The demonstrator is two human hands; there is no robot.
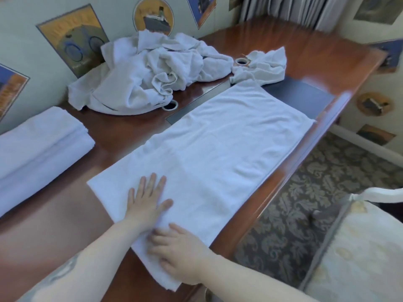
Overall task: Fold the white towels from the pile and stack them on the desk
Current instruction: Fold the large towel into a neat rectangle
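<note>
Because the towel (209,153) lies as a long strip along the desk's (122,127) front edge, its long axis runs away from you, from the near end under your hands toward the far right corner. That is the relation your next fold likely turns on: the free length all lies beyond your fingers, none behind them.

Your left hand (148,201) lies flat on the near part of the strip, fingers straight and slightly spread, pressing the cloth down. Your right hand (176,251) rests on the near end, just beside the front edge; its fingers look loosely extended on the cloth, though blur keeps you from telling whether they pinch the hem.

Both hands sit at the same end, the right nearer the end hem.

The unfolded pile (152,73) sits by the back edge, and the folded stack (41,147) lies toward the left edge, well apart from the strip.
</note>
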